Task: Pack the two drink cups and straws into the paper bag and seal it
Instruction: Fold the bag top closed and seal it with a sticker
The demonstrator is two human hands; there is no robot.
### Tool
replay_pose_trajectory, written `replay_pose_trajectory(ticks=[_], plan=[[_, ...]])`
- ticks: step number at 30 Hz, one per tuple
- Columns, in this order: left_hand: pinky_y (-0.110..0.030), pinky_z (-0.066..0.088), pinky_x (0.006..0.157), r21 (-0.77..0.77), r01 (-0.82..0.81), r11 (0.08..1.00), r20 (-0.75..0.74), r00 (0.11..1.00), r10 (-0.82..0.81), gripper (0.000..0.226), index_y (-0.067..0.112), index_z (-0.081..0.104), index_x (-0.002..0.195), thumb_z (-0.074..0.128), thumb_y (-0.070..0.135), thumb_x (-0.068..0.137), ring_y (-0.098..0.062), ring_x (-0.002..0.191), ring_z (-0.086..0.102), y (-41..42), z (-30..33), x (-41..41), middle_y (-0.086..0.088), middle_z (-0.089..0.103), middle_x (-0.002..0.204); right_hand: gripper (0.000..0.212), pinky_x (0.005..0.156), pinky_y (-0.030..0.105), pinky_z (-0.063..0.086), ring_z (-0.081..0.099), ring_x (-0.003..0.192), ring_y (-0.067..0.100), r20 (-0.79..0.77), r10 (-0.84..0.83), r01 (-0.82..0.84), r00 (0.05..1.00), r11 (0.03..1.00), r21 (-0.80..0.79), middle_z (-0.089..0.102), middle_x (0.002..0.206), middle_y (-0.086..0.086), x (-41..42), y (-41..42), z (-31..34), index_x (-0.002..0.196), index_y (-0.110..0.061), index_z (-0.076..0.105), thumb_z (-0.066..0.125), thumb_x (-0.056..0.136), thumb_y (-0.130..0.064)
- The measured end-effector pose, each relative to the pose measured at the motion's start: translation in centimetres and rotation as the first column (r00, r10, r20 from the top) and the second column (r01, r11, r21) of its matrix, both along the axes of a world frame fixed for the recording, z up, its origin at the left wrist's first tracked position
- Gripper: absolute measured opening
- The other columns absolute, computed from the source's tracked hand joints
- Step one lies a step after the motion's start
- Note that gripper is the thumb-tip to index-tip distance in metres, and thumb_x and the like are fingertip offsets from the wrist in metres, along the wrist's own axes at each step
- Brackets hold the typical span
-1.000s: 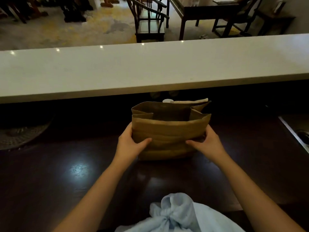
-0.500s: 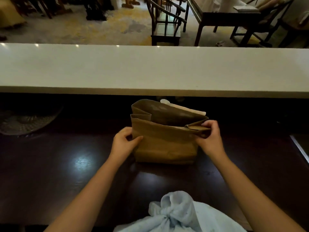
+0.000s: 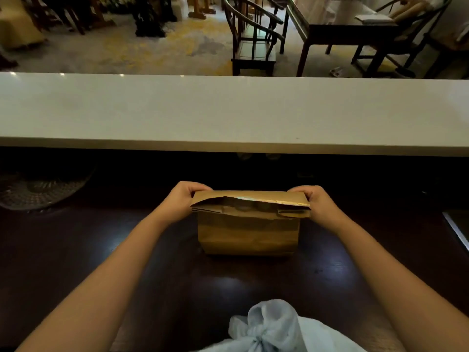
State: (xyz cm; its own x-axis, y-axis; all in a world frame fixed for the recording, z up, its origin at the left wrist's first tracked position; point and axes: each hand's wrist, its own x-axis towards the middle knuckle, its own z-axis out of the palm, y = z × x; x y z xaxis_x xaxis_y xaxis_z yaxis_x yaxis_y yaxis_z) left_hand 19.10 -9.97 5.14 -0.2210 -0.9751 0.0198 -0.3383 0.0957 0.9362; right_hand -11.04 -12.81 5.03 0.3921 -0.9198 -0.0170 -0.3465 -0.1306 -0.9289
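A brown paper bag (image 3: 248,235) stands upright on the dark wooden counter (image 3: 76,250). Its top is pressed flat and bent over toward me. My left hand (image 3: 182,199) pinches the left end of that folded top. My right hand (image 3: 316,203) pinches the right end. Through the narrow gap under the fold I see dim round cup lids (image 3: 239,206) and a pale strip. The straws cannot be made out.
A long white raised countertop (image 3: 228,110) runs across just behind the bag. A round woven mat (image 3: 38,189) lies at the far left. A metal sink edge (image 3: 456,232) shows at the right. Pale blue knotted cloth (image 3: 269,329) is at the near edge.
Both hands rose from the bag's sides to its top corners. The open mouth has been flattened and folded over toward me.
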Motion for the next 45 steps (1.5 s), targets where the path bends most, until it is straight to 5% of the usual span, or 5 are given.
replay_pose_trajectory(ticks=[10, 21, 30, 35, 45], plan=[[-0.012, 0.048, 0.081, 0.106, -0.026, 0.994, -0.129, 0.991, 0.039, 0.043, 0.036, 0.071, 0.094, 0.056, -0.003, 0.083, -0.003, 0.102, 0.063, 1.1, -0.3, 0.5, 0.020, 0.072, 0.096, 0.041, 0.081, 0.007, 0.045, 0.058, 0.103, -0.007, 0.100, 0.041, -0.046, 0.994, 0.998, 0.051, 0.066, 0.098, -0.033, -0.5, 0.1, 0.5, 0.104, -0.035, 0.064, 0.058, 0.081, -0.002], [-0.016, 0.052, 0.078, 0.109, -0.029, 0.994, 0.002, 1.000, 0.029, 0.046, 0.038, 0.074, 0.074, 0.057, -0.004, 0.084, -0.004, 0.095, 0.066, 0.4, -0.5, 1.0, 0.019, 0.073, 0.089, 0.057, 0.060, 0.009, 0.049, 0.065, 0.070, -0.003, 0.104, -0.056, 0.048, 0.993, 0.996, 0.082, 0.072, 0.068, -0.013, -1.1, 0.0, -0.7, 0.060, -0.033, 0.072, 0.048, 0.084, 0.012], [-0.018, 0.048, 0.069, 0.062, -0.089, 0.994, 0.219, 0.973, 0.074, 0.041, 0.026, 0.051, 0.096, 0.078, 0.018, 0.066, -0.009, 0.079, 0.058, 1.0, -0.6, -0.6, 0.002, 0.060, 0.092, 0.041, 0.072, 0.015, 0.049, 0.060, 0.086, 0.014, -0.099, 0.037, -0.035, 0.994, 0.999, 0.021, 0.061, 0.091, -0.003, -0.9, -0.2, 0.8, 0.090, -0.029, 0.056, 0.057, 0.077, 0.010], [-0.013, 0.050, 0.064, 0.126, -0.215, 0.968, 0.135, 0.971, 0.198, 0.027, 0.024, 0.060, 0.089, 0.077, 0.013, 0.070, 0.003, 0.074, 0.061, 1.9, -2.6, -1.5, 0.006, 0.064, 0.084, 0.080, 0.071, 0.020, 0.051, 0.062, 0.076, 0.010, -0.161, -0.042, 0.048, 0.986, 0.998, 0.033, 0.061, 0.086, -0.005, 0.0, 1.5, -1.5, 0.114, -0.047, 0.035, 0.082, 0.061, -0.010], [-0.011, 0.051, 0.065, 0.130, -0.307, 0.943, 0.110, 0.949, 0.294, 0.026, 0.030, 0.058, 0.082, 0.076, 0.015, 0.071, -0.013, 0.087, 0.065, 1.5, -3.8, -2.1, 0.013, 0.064, 0.083, 0.032, 0.098, 0.031, 0.041, 0.053, 0.105, 0.010, -0.089, -0.189, 0.197, 0.978, 0.976, 0.094, 0.053, 0.115, 0.000, -0.5, 1.9, -5.2, 0.099, -0.019, 0.065, 0.076, 0.070, -0.011]])
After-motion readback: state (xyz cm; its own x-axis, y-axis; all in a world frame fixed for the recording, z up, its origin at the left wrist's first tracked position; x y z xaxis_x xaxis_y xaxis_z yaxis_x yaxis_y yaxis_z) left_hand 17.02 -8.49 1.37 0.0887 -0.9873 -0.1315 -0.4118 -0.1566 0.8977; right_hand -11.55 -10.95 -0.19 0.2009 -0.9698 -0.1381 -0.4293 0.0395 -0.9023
